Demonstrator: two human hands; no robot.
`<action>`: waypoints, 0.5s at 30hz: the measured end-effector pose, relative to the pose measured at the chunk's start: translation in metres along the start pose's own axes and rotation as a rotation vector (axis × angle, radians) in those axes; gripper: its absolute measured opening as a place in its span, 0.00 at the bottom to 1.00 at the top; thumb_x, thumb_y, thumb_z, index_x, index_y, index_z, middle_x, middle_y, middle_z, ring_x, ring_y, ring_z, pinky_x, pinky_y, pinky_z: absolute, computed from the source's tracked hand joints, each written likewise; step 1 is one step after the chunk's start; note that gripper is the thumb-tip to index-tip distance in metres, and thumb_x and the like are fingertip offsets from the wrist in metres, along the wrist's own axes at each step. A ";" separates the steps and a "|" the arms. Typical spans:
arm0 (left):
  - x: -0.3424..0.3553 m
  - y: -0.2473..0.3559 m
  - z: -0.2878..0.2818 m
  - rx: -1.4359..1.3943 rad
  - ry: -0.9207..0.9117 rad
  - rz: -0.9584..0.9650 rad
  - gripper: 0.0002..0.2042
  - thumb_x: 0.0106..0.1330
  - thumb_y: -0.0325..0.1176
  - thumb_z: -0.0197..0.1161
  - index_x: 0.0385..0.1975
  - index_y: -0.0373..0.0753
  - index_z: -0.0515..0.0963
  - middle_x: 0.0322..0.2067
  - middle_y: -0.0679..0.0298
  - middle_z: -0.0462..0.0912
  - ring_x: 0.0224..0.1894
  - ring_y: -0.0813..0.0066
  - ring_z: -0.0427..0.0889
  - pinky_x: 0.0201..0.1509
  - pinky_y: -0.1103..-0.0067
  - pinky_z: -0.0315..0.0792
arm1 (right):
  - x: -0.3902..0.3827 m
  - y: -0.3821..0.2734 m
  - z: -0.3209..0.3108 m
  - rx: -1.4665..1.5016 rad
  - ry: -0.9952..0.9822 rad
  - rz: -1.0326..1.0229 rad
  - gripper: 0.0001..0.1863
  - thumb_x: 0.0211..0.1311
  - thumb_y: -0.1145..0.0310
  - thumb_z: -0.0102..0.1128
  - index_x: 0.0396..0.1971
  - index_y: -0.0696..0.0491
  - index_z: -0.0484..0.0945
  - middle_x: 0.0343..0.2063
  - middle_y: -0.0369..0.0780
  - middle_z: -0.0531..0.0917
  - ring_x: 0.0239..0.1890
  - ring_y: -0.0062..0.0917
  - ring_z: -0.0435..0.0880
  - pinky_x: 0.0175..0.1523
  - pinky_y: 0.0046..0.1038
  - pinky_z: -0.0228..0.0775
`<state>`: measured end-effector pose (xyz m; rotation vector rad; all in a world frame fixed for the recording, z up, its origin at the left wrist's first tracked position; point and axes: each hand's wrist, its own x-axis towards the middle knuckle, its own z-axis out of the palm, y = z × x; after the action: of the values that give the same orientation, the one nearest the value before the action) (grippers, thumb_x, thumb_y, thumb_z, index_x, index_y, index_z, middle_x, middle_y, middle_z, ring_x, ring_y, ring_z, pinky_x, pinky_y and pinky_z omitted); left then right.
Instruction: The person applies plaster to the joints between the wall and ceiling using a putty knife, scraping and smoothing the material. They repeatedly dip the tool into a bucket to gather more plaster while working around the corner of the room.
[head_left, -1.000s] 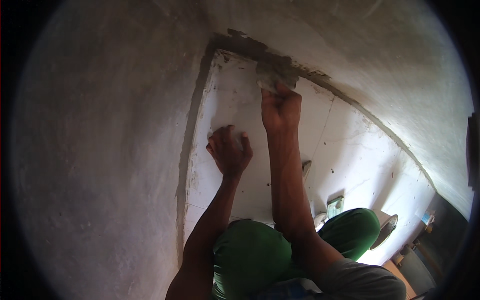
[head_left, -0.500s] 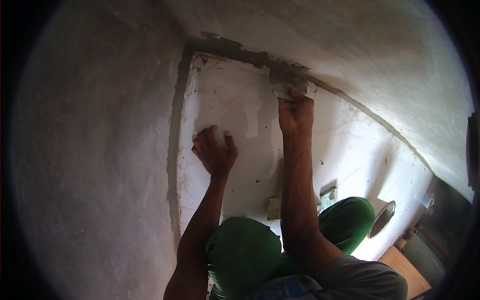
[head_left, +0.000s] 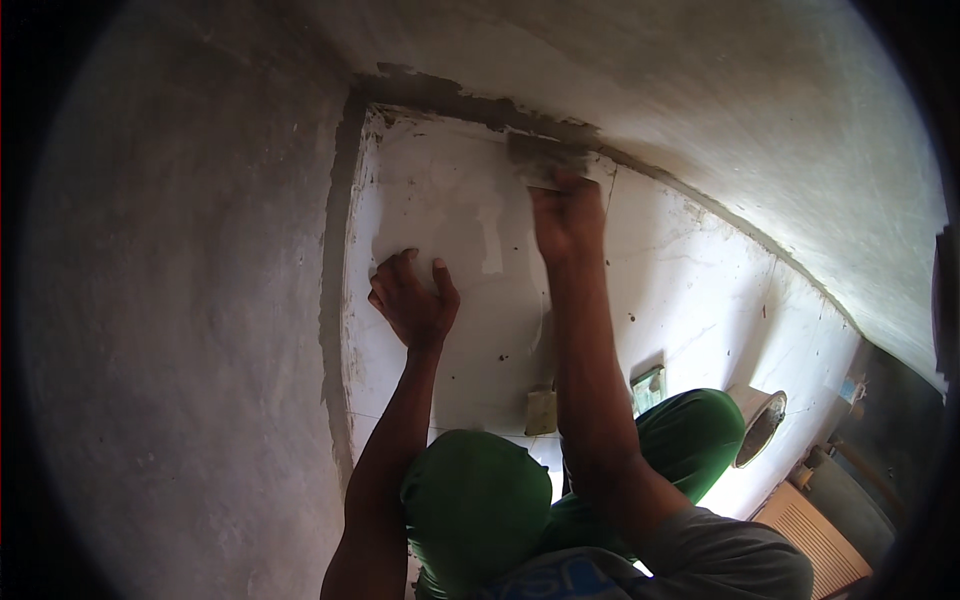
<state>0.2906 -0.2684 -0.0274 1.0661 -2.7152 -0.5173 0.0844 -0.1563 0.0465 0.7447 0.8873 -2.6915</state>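
Observation:
My right hand [head_left: 567,210] is closed round the near edge of a flat plastering blade [head_left: 546,156], smeared grey and blurred, against the dark cement band [head_left: 465,105] at the top edge of a white tiled panel [head_left: 440,180]. My left hand [head_left: 414,298] rests on the tiles further left and lower down, fingers apart and bent, holding nothing. A similar band runs down the panel's left side. Between and below my forearms lies a small pale greenish slab [head_left: 541,412].
Plastered surfaces [head_left: 180,300] border the panel left and above. My green-clad knees [head_left: 475,500] are close below my arms. At the right are a greenish framed piece [head_left: 647,390], a round pipe-like opening [head_left: 760,430] and a beige ribbed object [head_left: 808,540].
My right hand and the blade moved right along the cement band, then slightly back left in the picture. The whole view has shifted, carrying panel and left hand leftward.

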 end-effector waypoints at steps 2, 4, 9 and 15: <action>-0.003 0.004 0.003 -0.013 0.013 0.013 0.24 0.69 0.51 0.63 0.58 0.42 0.77 0.56 0.57 0.75 0.61 0.53 0.70 0.66 0.56 0.62 | 0.014 0.017 0.008 0.008 0.092 0.045 0.24 0.78 0.79 0.39 0.71 0.61 0.66 0.69 0.52 0.72 0.70 0.45 0.74 0.77 0.52 0.68; 0.003 0.010 0.004 -0.017 0.043 0.024 0.24 0.69 0.51 0.63 0.57 0.42 0.77 0.56 0.57 0.76 0.61 0.53 0.70 0.66 0.56 0.62 | 0.044 0.011 0.024 -0.097 0.128 0.042 0.23 0.79 0.77 0.41 0.71 0.63 0.66 0.67 0.51 0.75 0.68 0.43 0.76 0.75 0.48 0.69; 0.002 0.001 -0.002 -0.022 -0.009 -0.025 0.23 0.69 0.50 0.63 0.57 0.42 0.77 0.56 0.57 0.76 0.61 0.54 0.70 0.65 0.56 0.62 | -0.017 -0.017 0.065 -1.315 -0.181 -0.221 0.23 0.79 0.78 0.42 0.70 0.65 0.66 0.64 0.50 0.78 0.66 0.42 0.78 0.72 0.46 0.73; 0.001 0.003 -0.002 -0.020 0.034 0.007 0.23 0.69 0.48 0.65 0.57 0.40 0.77 0.53 0.57 0.77 0.60 0.52 0.73 0.64 0.55 0.63 | -0.036 0.030 0.010 -0.027 0.130 0.064 0.21 0.76 0.81 0.38 0.64 0.64 0.70 0.61 0.51 0.79 0.64 0.47 0.79 0.73 0.51 0.75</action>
<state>0.2888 -0.2676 -0.0240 1.0505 -2.6776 -0.5190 0.1221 -0.1848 0.0571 0.9351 0.9114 -2.5947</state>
